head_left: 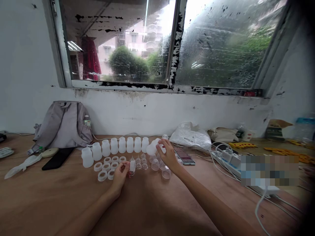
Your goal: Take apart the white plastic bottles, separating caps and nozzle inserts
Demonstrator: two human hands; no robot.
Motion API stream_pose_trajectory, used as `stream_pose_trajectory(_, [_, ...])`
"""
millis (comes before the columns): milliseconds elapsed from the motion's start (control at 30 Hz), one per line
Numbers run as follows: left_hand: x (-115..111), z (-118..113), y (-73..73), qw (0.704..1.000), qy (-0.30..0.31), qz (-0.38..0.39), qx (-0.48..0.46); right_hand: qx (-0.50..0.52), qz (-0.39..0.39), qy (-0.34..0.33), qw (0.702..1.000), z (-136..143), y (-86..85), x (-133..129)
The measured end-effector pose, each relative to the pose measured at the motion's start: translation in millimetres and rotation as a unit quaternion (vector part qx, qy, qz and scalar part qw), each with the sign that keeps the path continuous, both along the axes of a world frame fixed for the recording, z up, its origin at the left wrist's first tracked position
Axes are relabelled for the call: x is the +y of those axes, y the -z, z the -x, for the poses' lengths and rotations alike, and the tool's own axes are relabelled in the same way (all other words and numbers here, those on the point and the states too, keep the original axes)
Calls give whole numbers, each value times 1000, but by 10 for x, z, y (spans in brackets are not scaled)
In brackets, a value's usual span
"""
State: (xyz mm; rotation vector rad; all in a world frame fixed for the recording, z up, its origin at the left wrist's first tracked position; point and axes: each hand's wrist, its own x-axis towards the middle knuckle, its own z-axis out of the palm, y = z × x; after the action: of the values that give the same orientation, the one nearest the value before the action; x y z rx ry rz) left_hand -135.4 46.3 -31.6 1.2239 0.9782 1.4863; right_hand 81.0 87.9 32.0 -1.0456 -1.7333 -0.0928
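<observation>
My left hand (121,175) pinches a white collar ring (133,165), held on edge just above the table. Loose collar rings (102,175) lie to its left. My right hand (167,153) has its fingers closed at a frosted white baby bottle (152,148), which is tilted; the fingers hide part of it. A row of similar upright bottles (114,146) stands behind the rings. Between my hands sit several clear bottle nipples (142,162). Clear domed caps (166,173) are below and beside my right hand, partly covered by it.
A phone (185,156) and a plastic-wrapped bundle (190,136) lie right of the bottles. White cables and a power strip (264,188) spread across the right side. A grey backpack (64,126) and a black flat case (57,159) are at the left.
</observation>
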Motion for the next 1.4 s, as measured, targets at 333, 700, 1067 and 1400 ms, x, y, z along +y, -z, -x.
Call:
stream_pose_trajectory(333, [18, 9, 18, 1000, 7, -6, 6, 18, 146, -184, 972, 346, 467, -478])
stream_pose_trajectory(700, [-7, 14, 10, 999, 7, -23, 23, -37, 159, -155, 974, 366, 559, -513])
stream_pose_trajectory(1067, [-12, 6, -11, 998, 9, -36, 59, -173, 68, -110, 977, 291, 475, -543])
stream_pose_trajectory(1400, [-2, 12, 14, 996, 15, -53, 72, -222, 31, -89, 971, 261, 460, -549])
